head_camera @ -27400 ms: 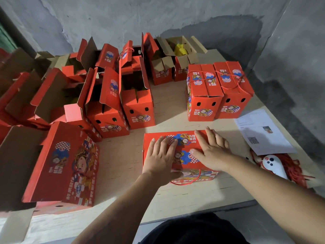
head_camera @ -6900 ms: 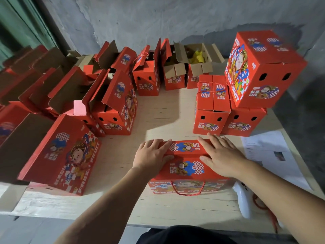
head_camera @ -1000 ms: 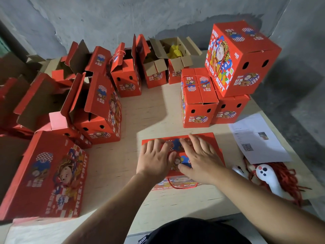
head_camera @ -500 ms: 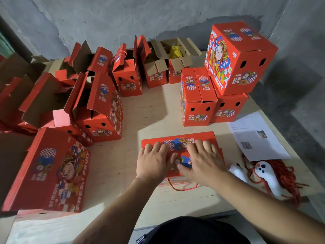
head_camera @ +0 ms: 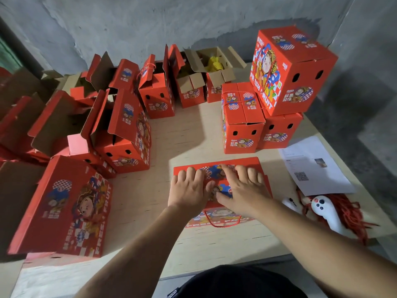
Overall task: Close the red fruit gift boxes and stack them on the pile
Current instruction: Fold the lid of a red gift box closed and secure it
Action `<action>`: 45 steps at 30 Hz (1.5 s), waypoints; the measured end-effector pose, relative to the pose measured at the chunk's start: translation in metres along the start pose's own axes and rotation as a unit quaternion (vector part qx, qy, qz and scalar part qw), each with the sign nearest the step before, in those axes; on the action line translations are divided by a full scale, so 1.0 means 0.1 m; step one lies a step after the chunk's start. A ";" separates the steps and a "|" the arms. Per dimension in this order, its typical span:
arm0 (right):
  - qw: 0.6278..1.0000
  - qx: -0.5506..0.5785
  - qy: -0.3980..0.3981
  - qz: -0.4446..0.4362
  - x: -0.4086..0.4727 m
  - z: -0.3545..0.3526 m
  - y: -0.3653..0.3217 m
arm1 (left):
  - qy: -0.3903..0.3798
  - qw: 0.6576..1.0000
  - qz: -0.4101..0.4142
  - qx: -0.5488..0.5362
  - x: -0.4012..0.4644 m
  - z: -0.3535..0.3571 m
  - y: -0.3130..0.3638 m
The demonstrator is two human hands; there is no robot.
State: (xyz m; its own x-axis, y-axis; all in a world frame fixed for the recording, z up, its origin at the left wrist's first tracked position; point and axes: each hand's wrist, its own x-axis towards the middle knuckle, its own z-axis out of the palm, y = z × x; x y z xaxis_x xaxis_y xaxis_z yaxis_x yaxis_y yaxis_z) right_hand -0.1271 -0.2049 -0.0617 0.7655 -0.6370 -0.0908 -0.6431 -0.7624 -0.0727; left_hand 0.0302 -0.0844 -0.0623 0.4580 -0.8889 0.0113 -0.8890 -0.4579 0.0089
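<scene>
A red fruit gift box (head_camera: 217, 163) stands on the wooden table (head_camera: 184, 134) in front of me, with its red cord handle hanging down the near side. My left hand (head_camera: 190, 188) lies flat on the left part of its top flaps. Beside it, my right hand (head_camera: 241, 189) presses the right part with spread fingers. The pile sits at the back right: two shut boxes (head_camera: 241, 121) side by side, and a third shut box (head_camera: 290, 69) on top of the right one.
Several open red boxes (head_camera: 120, 125) crowd the left and back of the table; one (head_camera: 64, 207) lies at the near left. An open box (head_camera: 214, 65) holds something yellow. A paper sheet (head_camera: 313, 166), a white controller (head_camera: 326, 211) and red cords (head_camera: 345, 211) lie at right.
Over the last second my fingers have slid a little farther across the box top, flattening the flaps. Since 27 s ago a third shut box sits on the pile.
</scene>
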 end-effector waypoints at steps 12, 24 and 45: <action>0.976 0.076 0.200 -0.044 -0.22 0.15 0.09 | -0.204 0.967 0.060 -0.137 0.65 -0.26 -0.42; 0.964 0.032 0.230 -0.129 -0.30 0.30 0.31 | -0.324 0.944 0.057 -0.034 0.88 -0.21 -0.45; 0.937 0.075 0.269 -0.212 -0.31 0.39 0.46 | -0.182 0.920 0.347 -0.012 0.90 -0.41 -0.27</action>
State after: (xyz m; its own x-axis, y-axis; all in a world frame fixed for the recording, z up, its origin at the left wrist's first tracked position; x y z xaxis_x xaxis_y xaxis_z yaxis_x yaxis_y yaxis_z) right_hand -0.1811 -0.2159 -0.1012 0.8272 -0.2776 0.4885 -0.2446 -0.9606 -0.1316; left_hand 0.0952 -0.1517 -0.0203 -0.2541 -0.9152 -0.3129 -0.9649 0.2177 0.1468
